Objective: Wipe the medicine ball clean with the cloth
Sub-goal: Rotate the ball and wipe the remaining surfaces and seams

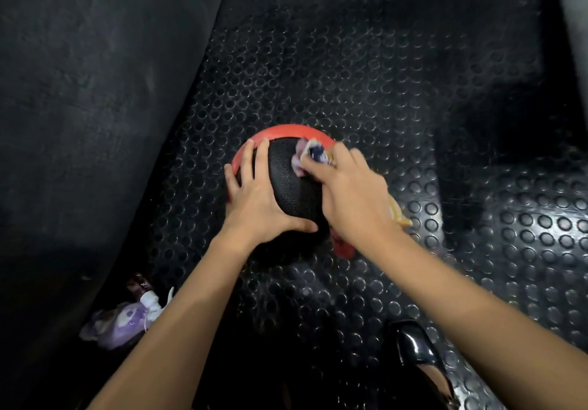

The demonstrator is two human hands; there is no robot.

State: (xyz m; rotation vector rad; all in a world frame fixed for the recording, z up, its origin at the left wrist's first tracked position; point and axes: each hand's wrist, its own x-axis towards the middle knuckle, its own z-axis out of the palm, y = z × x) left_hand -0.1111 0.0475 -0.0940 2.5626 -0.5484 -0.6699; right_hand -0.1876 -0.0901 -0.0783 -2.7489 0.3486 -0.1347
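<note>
**Cloth on the crown, left hand as the brace**

We have the medicine ball (288, 183) sitting on the studded rubber floor (350, 75), black across the top with a red band showing at its far rim and lower right. Our left hand (257, 199) lies spread over the ball's left side, fingers (246, 158) straight and reaching to the red rim, thumb along the near edge; it presses rather than grips. Our right hand (350, 193) has its fingers curled round the bunched cloth (307, 155), holding it against the ball's upper right, close to the far rim. More cloth trails out under the wrist.

What the next stroke turns on, as we judge it: the unwiped black face lies leftward and toward us from the cloth, between the two hands. The right hand is the nearer one to it, so it can sweep down and across while the left keeps the ball from rolling. A ball has no long axis to favour.

A purple patterned bundle (117, 323) lies on the floor at lower left.
</note>
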